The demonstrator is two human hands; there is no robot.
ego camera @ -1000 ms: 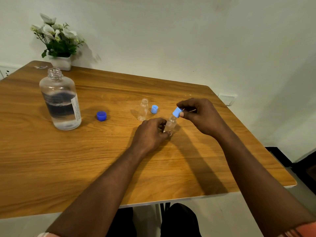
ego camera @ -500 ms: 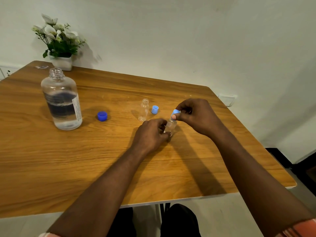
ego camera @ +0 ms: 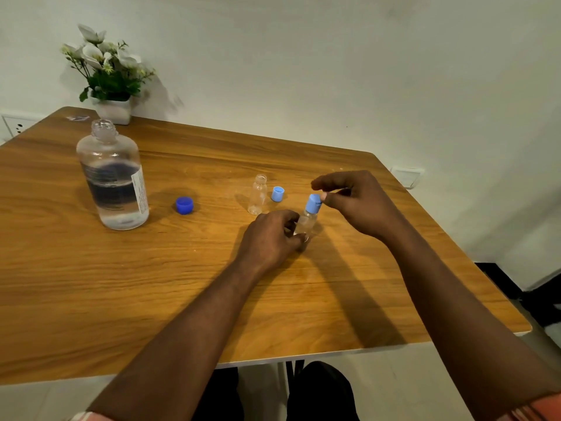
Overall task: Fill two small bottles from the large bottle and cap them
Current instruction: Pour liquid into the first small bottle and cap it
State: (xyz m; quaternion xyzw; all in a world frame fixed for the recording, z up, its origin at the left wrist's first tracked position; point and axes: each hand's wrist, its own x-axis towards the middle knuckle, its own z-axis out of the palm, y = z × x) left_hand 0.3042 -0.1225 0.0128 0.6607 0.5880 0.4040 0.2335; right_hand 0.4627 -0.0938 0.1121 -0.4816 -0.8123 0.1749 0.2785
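Left hand [ego camera: 273,238] is clamped round the lower part of a small bottle [ego camera: 307,221] standing on the surface [ego camera: 91,284]. Right hand [ego camera: 358,202] is just right of its neck, fingers loose and apart, thumb tip touching the light blue cap [ego camera: 313,203] that sits tilted on the bottle's mouth, forefinger lifted above it. Bottle is clear plastic and its fill level can't be read past the fingers. Count: two small bottles, the second small bottle [ego camera: 258,194] uncapped just left of the hands with a loose light blue cap [ego camera: 277,194] beside it, one open large bottle [ego camera: 113,177] part full of clear liquid far left, one dark blue cap [ego camera: 184,205] between them, one flower pot [ego camera: 113,110] at the back corner.
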